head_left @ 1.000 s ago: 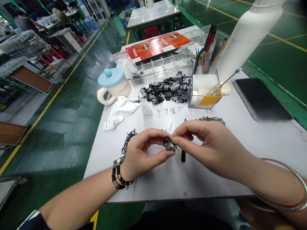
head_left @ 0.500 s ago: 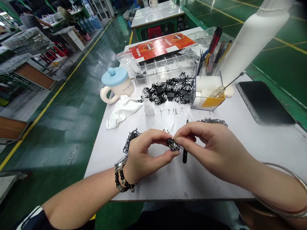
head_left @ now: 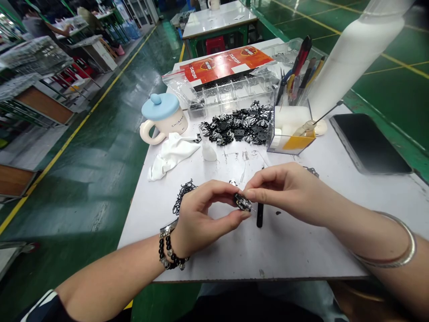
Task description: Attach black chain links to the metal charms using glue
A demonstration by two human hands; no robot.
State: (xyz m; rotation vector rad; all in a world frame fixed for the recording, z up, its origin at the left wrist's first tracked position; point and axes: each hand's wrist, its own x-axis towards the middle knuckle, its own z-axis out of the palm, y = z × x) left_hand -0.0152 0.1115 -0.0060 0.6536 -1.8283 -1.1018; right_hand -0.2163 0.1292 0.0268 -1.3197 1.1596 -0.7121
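Observation:
Between its thumb and forefinger my left hand (head_left: 204,217) is closed on a small black-and-silver clip-like part (head_left: 242,202), held just above the table. My right hand (head_left: 288,190) meets the upper right side of that part with thumb and forefinger pinched together; whatever the pinch holds is hidden. Under the fingertips lies a slim black-handled tool (head_left: 259,215). Beside my left hand is a heap of thin black bent pieces (head_left: 182,195). More such pieces (head_left: 312,171) show behind my right hand, and a tiny dark bit (head_left: 278,213) lies below it.
A large pile of black-and-silver parts (head_left: 237,127) sits before a clear divided tray (head_left: 231,91). A lidded mug (head_left: 166,116), white cloth (head_left: 174,154) and small white bottle (head_left: 209,152) stand left. To the right are a clear tool box (head_left: 291,145), tall white bottle (head_left: 362,58) and phone (head_left: 370,143).
My right hand has turned and its wrist has risen a little, its fingertips still at the part. The tiny dark bit on the table now shows. My left hand has barely moved.

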